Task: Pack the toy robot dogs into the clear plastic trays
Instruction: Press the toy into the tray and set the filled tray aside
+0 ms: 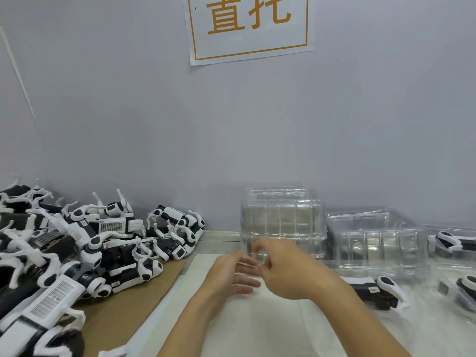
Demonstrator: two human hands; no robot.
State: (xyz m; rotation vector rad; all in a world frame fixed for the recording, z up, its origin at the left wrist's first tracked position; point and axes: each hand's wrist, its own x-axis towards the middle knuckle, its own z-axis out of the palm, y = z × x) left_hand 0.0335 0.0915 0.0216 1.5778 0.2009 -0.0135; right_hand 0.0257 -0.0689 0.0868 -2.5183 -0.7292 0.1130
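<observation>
- Head view: my right hand (286,269) is in the middle of the bench, fingers curled forward at the lower front edge of the nearest stack of clear plastic trays (282,222). The fingertips look pinched on clear plastic there, but the material is see-through and I cannot tell for sure what they hold.
- My left hand (231,275) lies just left of and partly under the right, fingers straight and loosely spread, pointing right over the white sheet (257,325). It grips nothing that I can see.
- The 2 hands overlap at the fingers.
- The nearest stack stands upright against the wall (128,112). A second stack of trays (373,238) stands just to its right, lower and wider.
- 1 toy robot dog (376,289) lies on its side right of my right forearm, in front of the second stack, on crinkled clear plastic. More black-and-white dogs (450,240) sit at the far right edge, partly cut off; whether they are seated in trays I cannot tell.
- The main pile of toy robot dogs (77,246) covers the left of the bench, tangled together, resting on brown cardboard (123,313).
- Above, a white paper sign (249,27) with orange characters and an orange border is stuck to the wall.
</observation>
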